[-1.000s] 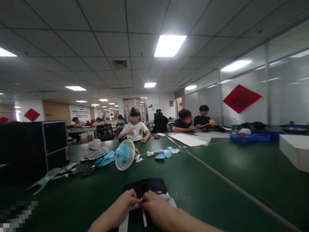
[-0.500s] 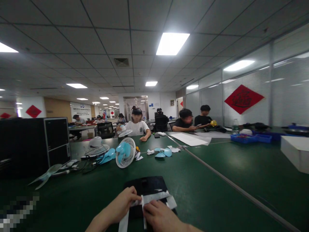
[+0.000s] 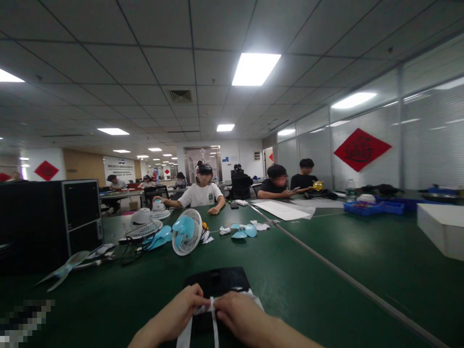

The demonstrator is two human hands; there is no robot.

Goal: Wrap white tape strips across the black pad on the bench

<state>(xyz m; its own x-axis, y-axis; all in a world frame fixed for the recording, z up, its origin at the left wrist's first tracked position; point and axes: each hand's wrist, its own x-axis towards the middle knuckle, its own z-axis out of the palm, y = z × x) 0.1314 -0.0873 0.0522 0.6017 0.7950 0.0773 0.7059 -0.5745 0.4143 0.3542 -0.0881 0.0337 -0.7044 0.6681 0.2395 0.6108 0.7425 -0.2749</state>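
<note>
Black case (image 3: 217, 278) lies flat on the green table (image 3: 308, 280), right in front of you, low in the view and near its middle. Your left hand (image 3: 183, 309) and right hand (image 3: 242, 311) are both over its near half, fingertips almost meeting at the top of a narrow white strip (image 3: 216, 331). The strip runs down between your hands toward you. Left fingers are bunched at its left side, right fingers curled at its right. Can't tell whether either hand actually pinches it; the right fingertips are partly hidden.

Wider white strip (image 3: 184, 335) comes out below your left hand, along the case's left side. More white material shows past your right hand, at the case's right edge.

Beyond the case: white fan cage (image 3: 187, 232) tilted on the table, blue blades inside. Loose blue fan blade (image 3: 243, 231) lies to its right, white scraps near it. Left of the cage, more fan parts and a tangle of black cables (image 3: 132, 252), then a black computer tower (image 3: 47, 222). Far right, white box (image 3: 440, 227) and blue tray (image 3: 362, 208). Across the table, a person in a white shirt (image 3: 201, 194) has one hand on a white fan part (image 3: 158, 208).
</note>
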